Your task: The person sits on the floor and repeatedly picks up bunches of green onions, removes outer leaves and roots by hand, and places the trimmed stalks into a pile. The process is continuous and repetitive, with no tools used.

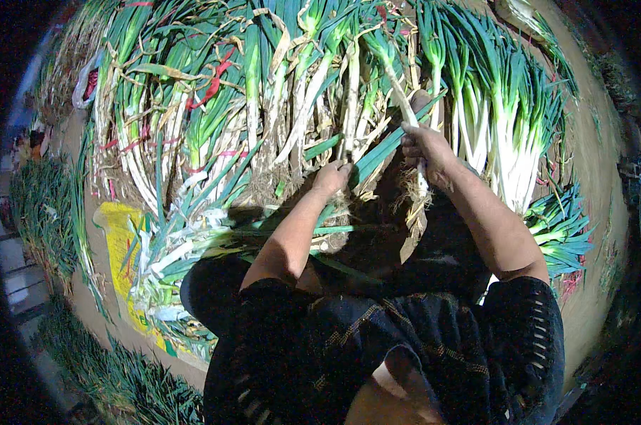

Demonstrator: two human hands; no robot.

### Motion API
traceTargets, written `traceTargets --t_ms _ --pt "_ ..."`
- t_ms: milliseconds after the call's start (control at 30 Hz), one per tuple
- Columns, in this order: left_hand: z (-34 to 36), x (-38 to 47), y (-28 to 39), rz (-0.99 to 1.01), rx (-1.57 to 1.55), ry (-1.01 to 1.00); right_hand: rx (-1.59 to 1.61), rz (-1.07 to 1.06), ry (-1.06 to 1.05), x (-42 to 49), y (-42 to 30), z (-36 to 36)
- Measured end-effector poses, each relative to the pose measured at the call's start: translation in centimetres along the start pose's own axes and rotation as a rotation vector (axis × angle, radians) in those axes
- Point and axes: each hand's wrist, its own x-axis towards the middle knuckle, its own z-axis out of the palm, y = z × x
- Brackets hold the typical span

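Observation:
My right hand (429,151) grips a green onion (402,101) by its white stem. Its green top points away from me; its roots and a dry brown leaf (415,228) dangle below the hand. Further left, my left hand (331,178) is closed around the lower part of another long green onion (350,101), with roots showing beneath the fingers. A loose green leaf (386,154) slants between the two hands. Unpeeled green onions (251,90) with soil-stained stems and dry leaves lie side by side in front of me. My left fingertips are partly hidden.
Clean white-stemmed green onions (514,154) lie at the right, above another bunch (559,228). Stripped leaves (177,260) are heaped on a yellow sack (118,244) at the left. Red ribbon (214,79) runs among the unpeeled stalks. More onion bunches (39,212) stand at far left.

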Motion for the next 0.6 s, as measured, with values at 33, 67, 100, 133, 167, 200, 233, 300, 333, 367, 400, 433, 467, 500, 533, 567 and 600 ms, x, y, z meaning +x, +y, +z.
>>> traceTargets --t_ms 33,67,100,133,167,200,233,300,333,367,400,433,467,500,533,567,600 --pt "0.6 0.3 -1.0 0.017 -0.062 -0.038 -0.005 0.011 0.033 -0.4 -0.4 0.3" --pt "1.6 1.1 -2.3 0.042 -0.032 0.05 -0.03 -0.015 0.023 -0.7 -0.6 0.5" --pt "2.3 1.7 -3.2 0.068 -0.005 0.139 -0.004 0.01 -0.004 -1.0 -0.9 0.6" --pt "1.5 1.5 -2.0 0.098 0.099 0.225 0.002 0.002 -0.02 -1.0 -0.9 0.5" --pt "0.7 1.9 -0.7 -0.014 0.085 0.197 0.007 -0.006 -0.036 -1.0 -0.9 0.4" --pt "0.7 2.5 -1.3 0.06 0.142 0.33 0.013 -0.013 -0.045 -1.0 -0.9 0.6" --pt "0.6 3.0 -1.9 0.134 0.2 0.463 0.032 -0.018 -0.087 -1.1 -1.1 0.8" --pt "0.2 3.9 -2.4 0.281 0.354 0.449 0.028 -0.009 -0.059 -1.8 -1.6 1.8" --pt "-0.7 3.9 -1.4 0.18 0.473 0.295 0.031 0.006 -0.089 -1.5 -1.5 1.5" --pt "-0.7 4.7 -2.2 0.164 0.489 0.231 0.05 0.008 -0.067 -1.8 -1.6 1.9" --pt "-0.7 4.8 -2.7 0.084 0.486 0.113 0.066 0.011 -0.073 -1.8 -1.9 2.1" --pt "-0.6 4.9 -3.1 0.003 0.479 -0.003 0.081 0.015 -0.08 -1.8 -2.1 1.9" --pt "0.5 3.6 -3.8 -0.07 0.726 -0.131 0.118 0.017 -0.072 -1.9 -1.9 1.6" --pt "0.9 1.4 -4.2 -0.048 0.69 -0.139 0.205 0.021 -0.033 -1.7 -2.1 1.2" --pt "1.5 -0.6 -5.1 -0.033 0.831 -0.205 0.188 -0.009 0.045 -1.5 -2.4 0.8" --pt "3.4 -2.4 -7.8 0.019 0.937 -0.113 0.169 -0.039 0.113 -1.1 -2.8 0.6" --pt "3.1 -4.2 -6.9 -0.113 0.904 -0.276 0.212 -0.089 0.032 -0.5 -3.3 -0.7"
